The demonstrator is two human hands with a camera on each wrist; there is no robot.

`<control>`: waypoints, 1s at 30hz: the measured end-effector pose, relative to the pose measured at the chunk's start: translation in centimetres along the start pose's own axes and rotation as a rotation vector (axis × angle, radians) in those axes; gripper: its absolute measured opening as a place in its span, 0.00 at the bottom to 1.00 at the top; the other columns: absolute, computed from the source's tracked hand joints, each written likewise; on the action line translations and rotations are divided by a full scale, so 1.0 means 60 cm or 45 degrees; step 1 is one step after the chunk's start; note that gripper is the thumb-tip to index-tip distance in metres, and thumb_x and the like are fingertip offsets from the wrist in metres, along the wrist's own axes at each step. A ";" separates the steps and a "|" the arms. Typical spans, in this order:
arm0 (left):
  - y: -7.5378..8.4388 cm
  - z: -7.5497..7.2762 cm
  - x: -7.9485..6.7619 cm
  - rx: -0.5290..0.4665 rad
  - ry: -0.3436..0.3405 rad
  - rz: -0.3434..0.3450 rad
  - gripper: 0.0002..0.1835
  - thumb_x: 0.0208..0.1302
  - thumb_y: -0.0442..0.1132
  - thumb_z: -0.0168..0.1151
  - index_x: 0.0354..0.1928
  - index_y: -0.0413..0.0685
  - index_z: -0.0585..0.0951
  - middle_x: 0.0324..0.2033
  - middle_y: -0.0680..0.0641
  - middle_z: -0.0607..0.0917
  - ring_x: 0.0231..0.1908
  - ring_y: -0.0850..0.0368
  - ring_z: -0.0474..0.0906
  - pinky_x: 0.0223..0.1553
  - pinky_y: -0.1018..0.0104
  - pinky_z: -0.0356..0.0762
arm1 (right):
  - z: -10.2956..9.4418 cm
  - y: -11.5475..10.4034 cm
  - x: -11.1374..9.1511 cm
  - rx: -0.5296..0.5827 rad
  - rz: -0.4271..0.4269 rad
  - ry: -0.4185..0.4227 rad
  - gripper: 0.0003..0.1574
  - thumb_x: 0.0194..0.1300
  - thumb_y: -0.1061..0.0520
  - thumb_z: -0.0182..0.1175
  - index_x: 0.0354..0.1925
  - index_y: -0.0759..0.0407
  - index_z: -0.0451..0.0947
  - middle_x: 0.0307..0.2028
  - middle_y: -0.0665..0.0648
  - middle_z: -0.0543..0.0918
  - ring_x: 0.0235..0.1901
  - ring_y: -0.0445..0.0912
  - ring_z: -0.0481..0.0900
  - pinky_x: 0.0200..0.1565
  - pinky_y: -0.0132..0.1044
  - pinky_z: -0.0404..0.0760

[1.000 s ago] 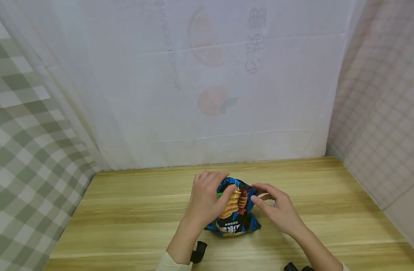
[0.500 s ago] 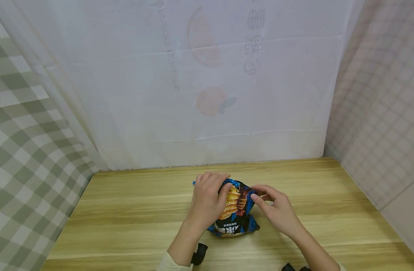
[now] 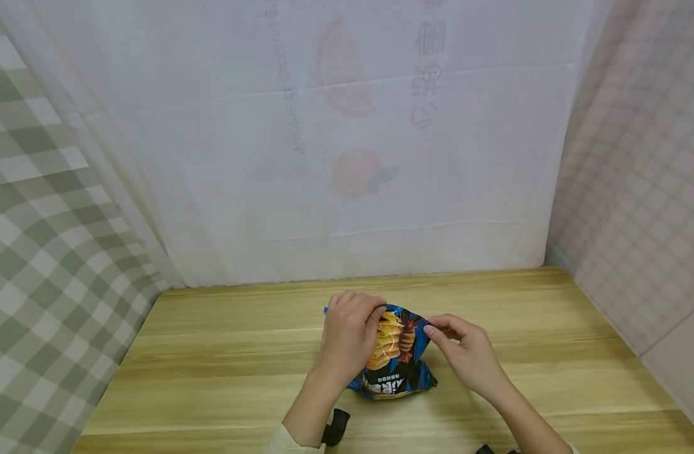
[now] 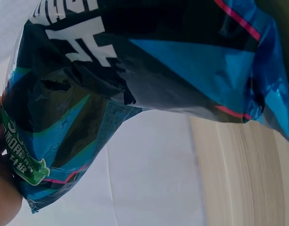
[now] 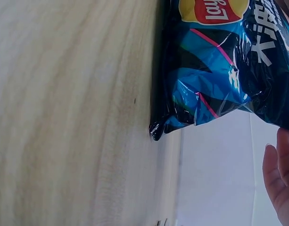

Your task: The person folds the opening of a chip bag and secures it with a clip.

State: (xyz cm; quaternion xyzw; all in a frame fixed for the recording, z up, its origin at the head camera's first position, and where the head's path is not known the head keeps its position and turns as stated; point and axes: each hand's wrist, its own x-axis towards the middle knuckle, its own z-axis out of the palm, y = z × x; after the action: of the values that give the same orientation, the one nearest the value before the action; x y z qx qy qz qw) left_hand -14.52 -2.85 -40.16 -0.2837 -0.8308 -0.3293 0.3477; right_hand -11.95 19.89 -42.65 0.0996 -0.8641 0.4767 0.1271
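A blue and black chip bag (image 3: 389, 356) with a picture of ridged chips faces up in the head view, its lower edge close to the tabletop. My left hand (image 3: 351, 331) grips its upper left part, fingers over the top edge and thumb on the front. The right hand (image 3: 468, 356) pinches the upper right corner between thumb and fingers. Across the left wrist view stretches the shiny bag (image 4: 182, 70), with left fingers (image 4: 5, 193) at its green-labelled end. In the right wrist view, right fingers (image 5: 282, 165) meet the bag's edge.
The wood-grain table (image 3: 222, 359) extends around the bag. Behind it hangs a white cloth (image 3: 256, 189) with faint orange prints, and checked cloths (image 3: 57, 252) flank both sides. A black curved piece (image 3: 336, 427) sits by the left wrist.
My left thumb has slid up toward the bag's top edge. The right thumb has closed onto the corner, and the top edge now looks straighter between the hands.
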 end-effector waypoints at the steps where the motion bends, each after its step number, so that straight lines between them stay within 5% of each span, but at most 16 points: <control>1: 0.000 0.000 0.000 0.003 0.005 0.005 0.03 0.69 0.33 0.70 0.37 0.49 0.88 0.33 0.53 0.89 0.33 0.56 0.79 0.38 0.60 0.71 | 0.001 0.000 0.000 0.003 -0.008 0.005 0.05 0.73 0.60 0.67 0.44 0.54 0.88 0.37 0.44 0.88 0.38 0.38 0.84 0.42 0.34 0.81; 17: -0.003 -0.011 0.004 -0.086 -0.017 -0.021 0.05 0.65 0.29 0.72 0.35 0.46 0.88 0.32 0.52 0.89 0.36 0.56 0.82 0.39 0.61 0.74 | -0.001 0.006 0.000 -0.019 -0.183 0.053 0.10 0.67 0.66 0.70 0.38 0.50 0.89 0.33 0.43 0.88 0.36 0.36 0.83 0.38 0.32 0.81; 30: -0.003 -0.012 0.004 -0.167 -0.013 -0.022 0.11 0.63 0.22 0.70 0.38 0.45 0.89 0.32 0.51 0.89 0.36 0.56 0.84 0.43 0.58 0.77 | -0.001 0.002 -0.001 0.015 -0.137 0.081 0.09 0.65 0.66 0.73 0.39 0.52 0.90 0.33 0.46 0.89 0.36 0.36 0.83 0.37 0.29 0.80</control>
State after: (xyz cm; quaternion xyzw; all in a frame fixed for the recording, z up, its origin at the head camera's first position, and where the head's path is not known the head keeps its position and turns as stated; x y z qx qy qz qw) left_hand -14.52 -3.46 -39.67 -0.3002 -0.8116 -0.3846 0.3213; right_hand -11.94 20.02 -42.75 0.1313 -0.8502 0.4772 0.1794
